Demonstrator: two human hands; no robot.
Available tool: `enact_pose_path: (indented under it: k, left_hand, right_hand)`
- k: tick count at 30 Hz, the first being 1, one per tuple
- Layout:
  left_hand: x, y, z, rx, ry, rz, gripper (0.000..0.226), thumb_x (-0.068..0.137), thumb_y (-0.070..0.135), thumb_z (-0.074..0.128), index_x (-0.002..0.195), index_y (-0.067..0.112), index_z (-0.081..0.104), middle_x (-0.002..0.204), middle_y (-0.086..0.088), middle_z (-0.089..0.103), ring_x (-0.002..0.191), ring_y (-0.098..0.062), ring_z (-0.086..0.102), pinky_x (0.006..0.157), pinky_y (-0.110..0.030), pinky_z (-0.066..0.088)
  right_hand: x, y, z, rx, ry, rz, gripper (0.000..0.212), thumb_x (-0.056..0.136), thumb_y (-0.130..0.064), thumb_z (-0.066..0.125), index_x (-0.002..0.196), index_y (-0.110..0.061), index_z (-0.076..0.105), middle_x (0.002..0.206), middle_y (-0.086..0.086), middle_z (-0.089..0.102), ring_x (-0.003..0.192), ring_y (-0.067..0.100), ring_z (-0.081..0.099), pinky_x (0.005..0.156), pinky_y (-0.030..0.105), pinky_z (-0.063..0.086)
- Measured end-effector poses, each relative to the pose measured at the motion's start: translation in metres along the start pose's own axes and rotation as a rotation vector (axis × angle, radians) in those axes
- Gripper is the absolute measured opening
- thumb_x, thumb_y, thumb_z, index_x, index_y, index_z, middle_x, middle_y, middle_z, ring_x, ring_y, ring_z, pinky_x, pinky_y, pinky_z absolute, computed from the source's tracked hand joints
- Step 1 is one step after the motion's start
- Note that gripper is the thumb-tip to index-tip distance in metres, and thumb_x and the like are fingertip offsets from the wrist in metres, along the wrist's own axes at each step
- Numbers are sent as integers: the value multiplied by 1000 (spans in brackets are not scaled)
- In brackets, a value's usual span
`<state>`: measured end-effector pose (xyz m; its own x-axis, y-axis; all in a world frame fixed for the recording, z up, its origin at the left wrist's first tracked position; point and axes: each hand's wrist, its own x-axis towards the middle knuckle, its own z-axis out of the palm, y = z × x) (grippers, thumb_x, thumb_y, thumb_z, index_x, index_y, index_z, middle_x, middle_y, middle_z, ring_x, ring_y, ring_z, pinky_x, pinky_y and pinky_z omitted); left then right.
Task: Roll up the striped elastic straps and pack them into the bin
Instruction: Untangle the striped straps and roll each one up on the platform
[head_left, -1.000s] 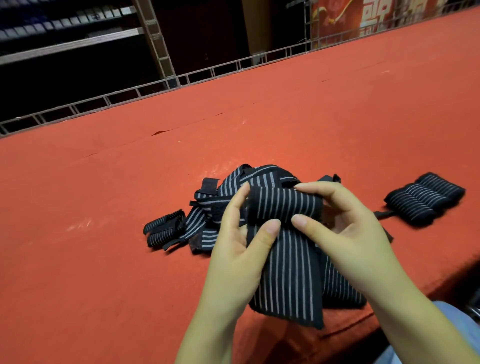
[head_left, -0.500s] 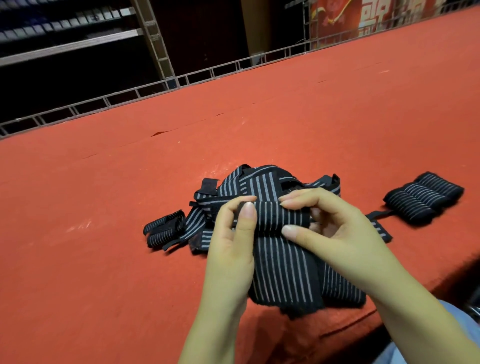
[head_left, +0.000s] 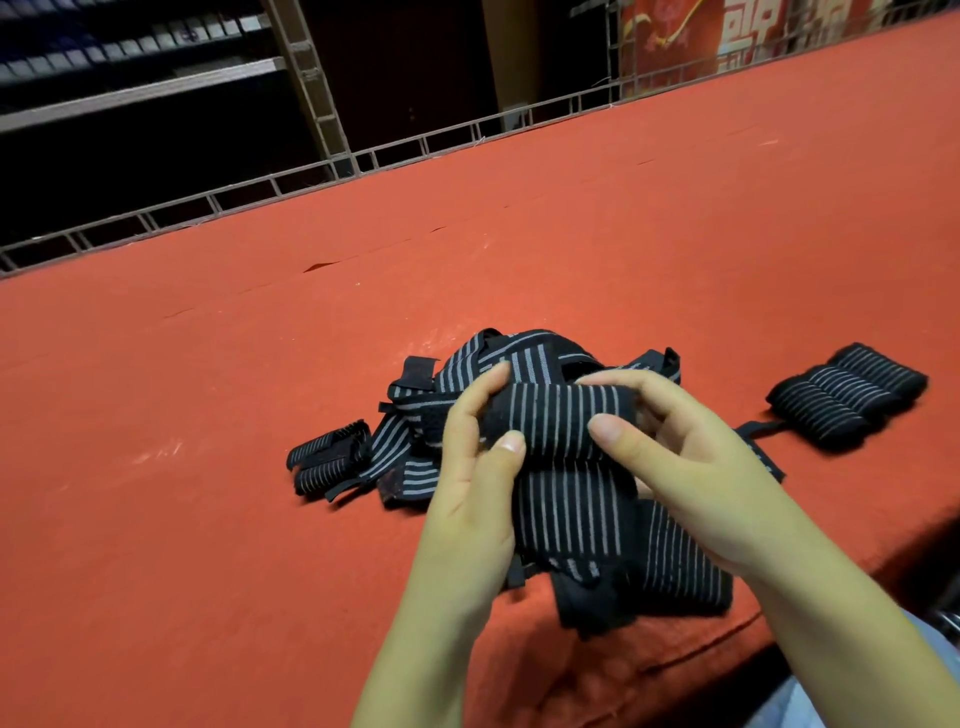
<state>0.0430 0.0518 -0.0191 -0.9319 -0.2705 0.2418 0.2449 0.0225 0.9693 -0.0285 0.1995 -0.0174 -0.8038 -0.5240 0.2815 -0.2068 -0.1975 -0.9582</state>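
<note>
Both hands pinch the half-rolled strap just in front of the loose pile: left hand and right hand probably keeping the roll tight.

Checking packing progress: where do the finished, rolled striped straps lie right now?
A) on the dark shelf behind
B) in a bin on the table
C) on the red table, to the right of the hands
C: the rolled straps lie on the red table, right of the right hand.

Right hand fingertips hidden behind the rolled strap.
</note>
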Motion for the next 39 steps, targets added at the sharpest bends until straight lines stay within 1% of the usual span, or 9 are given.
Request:
enact_pose_path:
  k: [6,11,14,16,19,23,29,33,39]
  left_hand:
    - [4,5,5,-16,76,-95,55,86,64,55,129,29,59,126,-1,67,122,-21,61,106,-55,43]
    - [5,1,6,-37,117,-164,60,75,73,53,118,34,63,115,0,72,106,-20,69,81,-41,57]
    - [5,1,5,-56,126,-164,49,79,61,63,117,31,64,109,1,74,96,-16,71,64,-27,55]
    - [6,1,2,-69,109,-142,34,84,43,66,116,30,64,103,3,75,89,-13,70,66,-31,56]
    - [5,-1,-3,-72,72,-100,37,80,31,52,113,35,69,97,2,73,87,-16,65,74,-39,53]
    - [4,2,-5,-76,17,-78,49,75,19,49,118,33,68,98,-2,73,86,-20,64,76,-41,52]
    - [4,-5,-5,-97,5,-87,54,72,9,51,116,33,71,111,-3,73,95,-17,67,81,-31,57]
    - [7,-12,11,-114,38,-108,48,71,11,60,111,35,72,96,7,73,91,-10,69,75,-22,54]
    - [31,-22,58,-184,58,-206,24,90,1,65,108,16,65,94,-6,71,83,-17,72,67,-21,56]
  right_hand:
    - [-3,-4,2,-377,69,-231,36,79,-29,67,108,-49,58,109,-18,62,101,5,61,80,17,49]
    - [-2,0,5,-380,30,-327,40,73,-8,73,97,-40,68,107,-16,59,106,1,57,70,5,43]
    - [0,3,0,-226,-22,-251,35,74,-7,77,94,-35,73,106,-15,61,107,0,58,76,8,47]
    - [1,3,-3,-202,-43,-199,19,79,-35,72,98,-38,72,108,-15,64,110,4,59,83,14,49]
    - [2,3,-4,-63,-57,-26,38,83,-66,53,104,-40,72,113,-11,69,107,6,64,82,24,55]
    - [4,6,-4,54,-137,173,32,88,-45,55,108,-26,71,101,4,73,85,15,70,66,26,56]
    - [3,15,-14,20,-126,170,28,79,-28,72,107,-23,68,100,-2,70,88,9,68,73,23,54]
    - [-1,22,-33,-18,-60,121,26,72,-22,72,98,-29,68,103,1,70,93,13,67,82,27,54]
    - [-6,17,-90,-34,237,63,22,79,-13,71,99,-19,65,90,0,67,78,9,65,65,18,51]
